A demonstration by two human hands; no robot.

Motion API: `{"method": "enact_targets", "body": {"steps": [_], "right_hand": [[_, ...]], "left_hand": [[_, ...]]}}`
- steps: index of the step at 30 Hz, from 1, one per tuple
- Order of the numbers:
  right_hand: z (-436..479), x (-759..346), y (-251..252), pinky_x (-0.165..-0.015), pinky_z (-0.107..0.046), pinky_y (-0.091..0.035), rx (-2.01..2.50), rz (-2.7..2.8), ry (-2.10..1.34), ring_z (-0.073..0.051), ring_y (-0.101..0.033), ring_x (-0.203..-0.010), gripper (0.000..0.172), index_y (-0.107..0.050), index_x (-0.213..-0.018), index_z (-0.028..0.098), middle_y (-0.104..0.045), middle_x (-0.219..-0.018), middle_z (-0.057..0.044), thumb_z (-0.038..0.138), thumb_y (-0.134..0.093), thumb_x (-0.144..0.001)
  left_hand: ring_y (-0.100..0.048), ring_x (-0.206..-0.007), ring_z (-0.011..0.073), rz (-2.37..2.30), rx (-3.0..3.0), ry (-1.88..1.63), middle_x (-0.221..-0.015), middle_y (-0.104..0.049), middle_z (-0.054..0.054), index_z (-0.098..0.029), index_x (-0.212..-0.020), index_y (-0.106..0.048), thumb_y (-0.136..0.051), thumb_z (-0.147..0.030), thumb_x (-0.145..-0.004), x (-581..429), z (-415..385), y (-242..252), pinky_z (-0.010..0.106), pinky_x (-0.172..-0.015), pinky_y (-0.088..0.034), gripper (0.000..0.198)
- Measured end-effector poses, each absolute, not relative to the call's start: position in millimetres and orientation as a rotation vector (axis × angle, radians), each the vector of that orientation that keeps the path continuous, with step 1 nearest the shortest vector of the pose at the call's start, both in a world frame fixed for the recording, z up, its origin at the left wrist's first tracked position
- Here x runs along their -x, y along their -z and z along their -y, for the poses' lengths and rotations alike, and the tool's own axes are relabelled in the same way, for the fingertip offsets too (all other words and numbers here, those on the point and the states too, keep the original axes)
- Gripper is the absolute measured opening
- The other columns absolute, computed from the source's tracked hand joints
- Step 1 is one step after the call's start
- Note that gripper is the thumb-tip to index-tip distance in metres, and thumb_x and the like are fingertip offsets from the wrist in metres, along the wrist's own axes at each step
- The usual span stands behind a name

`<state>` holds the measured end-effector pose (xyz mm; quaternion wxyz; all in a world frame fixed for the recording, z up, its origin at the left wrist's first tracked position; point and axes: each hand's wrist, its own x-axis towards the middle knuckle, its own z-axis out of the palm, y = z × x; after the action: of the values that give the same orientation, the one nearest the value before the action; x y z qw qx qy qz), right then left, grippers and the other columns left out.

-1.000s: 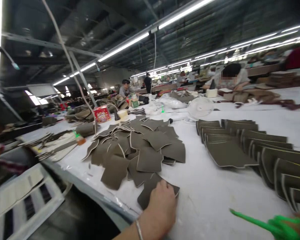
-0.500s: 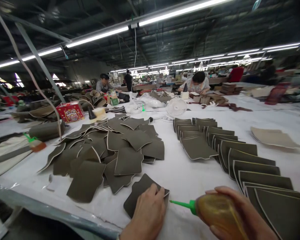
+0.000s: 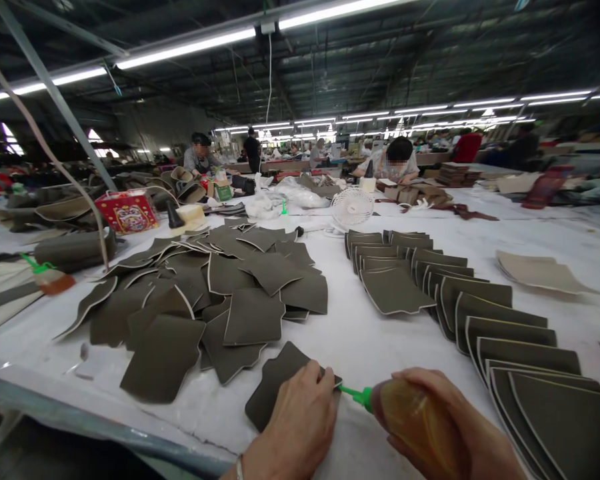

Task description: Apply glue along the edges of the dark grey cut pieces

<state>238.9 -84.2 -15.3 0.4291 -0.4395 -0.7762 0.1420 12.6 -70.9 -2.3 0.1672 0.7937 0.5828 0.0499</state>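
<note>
My left hand (image 3: 295,417) lies flat on a dark olive cut leather piece (image 3: 273,387) near the front edge of the white table (image 3: 375,340), fingers spread. My right hand (image 3: 455,427) is wrapped round an amber glue bottle (image 3: 410,420) with a green nozzle (image 3: 355,395). The nozzle tip touches the right edge of that piece, beside my left fingers. A loose heap of the same olive pieces (image 3: 220,293) lies just beyond to the left. A neat overlapping row of olive pieces (image 3: 470,313) with pale edges runs along the right.
A second glue bottle (image 3: 50,279) lies at the far left. A small white fan (image 3: 351,208), a red box (image 3: 126,212) and pale pieces (image 3: 540,273) sit farther back. Other people work at the far tables. The table's metal edge (image 3: 80,420) runs across the bottom left.
The view has swung right and steadied. My right hand has brought the glue bottle in from the lower right until its nozzle meets the piece under my left hand.
</note>
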Motion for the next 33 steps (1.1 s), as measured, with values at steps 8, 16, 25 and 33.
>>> {"method": "enact_targets", "body": {"steps": [8, 16, 25, 33], "right_hand": [[86, -239, 16, -0.081, -0.023, -0.056, 1.190, 1.854, -0.330, -0.021, -0.067, -0.091, 0.046, -0.048, -0.120, 0.029, -0.062, -0.110, -0.003, 0.035, -0.071, -0.081], [90, -239, 17, -0.077, -0.020, -0.054, 1.215, 1.824, -0.337, -0.018, -0.067, -0.090, 0.047, -0.047, -0.121, 0.032, -0.060, -0.110, 0.000, 0.038, -0.071, -0.081], [100, -235, 20, -0.081, -0.026, -0.049, 1.340, 1.661, -0.374, -0.021, -0.064, -0.094, 0.044, -0.050, -0.118, 0.030, -0.060, -0.113, 0.000, 0.045, -0.067, -0.081], [100, -232, 16, -0.080, -0.027, -0.047, 1.362, 1.589, -0.434, -0.022, -0.062, -0.096, 0.042, -0.052, -0.116, 0.027, -0.061, -0.111, -0.001, 0.048, -0.064, -0.081]], "left_hand": [[-0.057, -0.095, 0.0197, -1.601, -2.219, -0.267, -0.108, -0.058, 0.005, -0.022, -0.121, -0.057, -0.036, -0.019, -0.089, -11, 73, 3, 0.028, -0.084, -0.046, 0.038], [-0.059, -0.090, 0.0171, -1.569, -2.177, -0.314, -0.101, -0.059, 0.003, -0.029, -0.115, -0.063, -0.039, -0.017, -0.088, -9, 71, -1, 0.026, -0.081, -0.044, 0.038], [-0.057, -0.088, 0.0173, -1.580, -2.264, -0.270, -0.101, -0.056, 0.004, -0.027, -0.117, -0.062, -0.039, -0.018, -0.089, -11, 77, 4, 0.026, -0.075, -0.043, 0.036], [-0.055, -0.091, 0.0174, -1.572, -2.253, -0.276, -0.105, -0.055, 0.004, -0.026, -0.118, -0.060, -0.040, -0.018, -0.089, -10, 75, 4, 0.025, -0.080, -0.043, 0.037]]}}
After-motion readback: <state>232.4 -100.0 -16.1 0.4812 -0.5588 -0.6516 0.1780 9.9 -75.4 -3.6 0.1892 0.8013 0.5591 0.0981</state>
